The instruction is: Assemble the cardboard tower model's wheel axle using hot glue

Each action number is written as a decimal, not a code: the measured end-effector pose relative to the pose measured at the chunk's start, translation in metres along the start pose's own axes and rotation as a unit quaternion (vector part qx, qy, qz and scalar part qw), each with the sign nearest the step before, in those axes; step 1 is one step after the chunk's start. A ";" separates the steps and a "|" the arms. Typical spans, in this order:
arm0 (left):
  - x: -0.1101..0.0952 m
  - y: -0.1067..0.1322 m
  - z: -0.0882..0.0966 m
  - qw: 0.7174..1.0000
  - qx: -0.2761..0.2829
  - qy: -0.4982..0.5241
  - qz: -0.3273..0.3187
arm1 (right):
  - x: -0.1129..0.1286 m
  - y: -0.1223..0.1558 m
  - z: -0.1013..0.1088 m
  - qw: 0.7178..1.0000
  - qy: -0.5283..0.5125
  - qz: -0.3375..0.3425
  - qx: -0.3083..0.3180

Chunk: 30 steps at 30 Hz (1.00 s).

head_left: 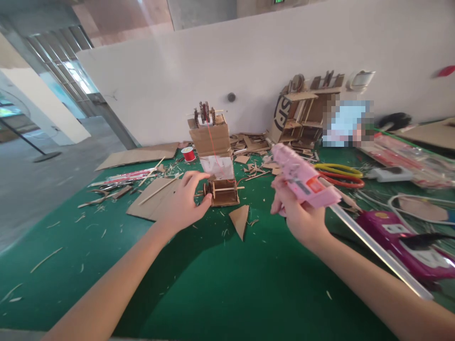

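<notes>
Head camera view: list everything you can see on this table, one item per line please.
table mat: one, green, under everything, strewn with scraps
cardboard tower: one, brown with red thread, centre
cardboard triangle: one, brown, in front of the tower
thread spool: one, red, behind and left of the tower
cardboard sheets: at least two, brown, left side
shelf model: one, brown cardboard, against the wall
scissors: count unclear, yellow and orange handles, right of centre
power strip: one, purple, right edge
glue gun: one, pink, clear stick out its back
left hand: one, gripping the tower's base
right hand: one, holding the glue gun
</notes>
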<state>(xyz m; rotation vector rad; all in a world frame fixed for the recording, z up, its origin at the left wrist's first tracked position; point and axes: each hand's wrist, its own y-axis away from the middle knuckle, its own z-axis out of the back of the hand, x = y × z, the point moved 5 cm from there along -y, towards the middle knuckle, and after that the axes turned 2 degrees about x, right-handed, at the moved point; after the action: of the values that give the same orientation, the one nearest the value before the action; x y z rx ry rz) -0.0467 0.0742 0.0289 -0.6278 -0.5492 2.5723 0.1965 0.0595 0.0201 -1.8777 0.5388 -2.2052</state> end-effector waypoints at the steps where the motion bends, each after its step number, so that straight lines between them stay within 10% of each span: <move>1: 0.000 0.000 0.001 1.000 -0.005 -0.009 0.002 | 0.001 -0.001 0.002 1.000 -0.011 0.008 -0.013; 10: 0.003 0.000 0.002 0.999 -0.005 0.010 -0.032 | -0.003 0.016 -0.037 0.950 0.087 -0.008 0.299; 16: 0.018 -0.001 0.005 0.993 -0.082 0.084 0.017 | -0.014 0.021 -0.048 0.948 0.106 -0.083 0.290; 23: 0.004 -0.001 0.002 0.998 0.038 0.043 -0.021 | -0.012 0.023 -0.061 0.952 0.097 -0.116 0.267; 30: 0.001 -0.003 0.000 0.998 0.041 0.046 -0.017 | -0.018 0.021 -0.064 0.948 0.111 -0.121 0.272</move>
<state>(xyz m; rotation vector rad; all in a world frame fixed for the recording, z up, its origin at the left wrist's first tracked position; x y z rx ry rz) -0.0463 0.0766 0.0299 -0.6990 -0.4187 2.5057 0.1356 0.0566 -0.0126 -1.4736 -0.2763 -2.4013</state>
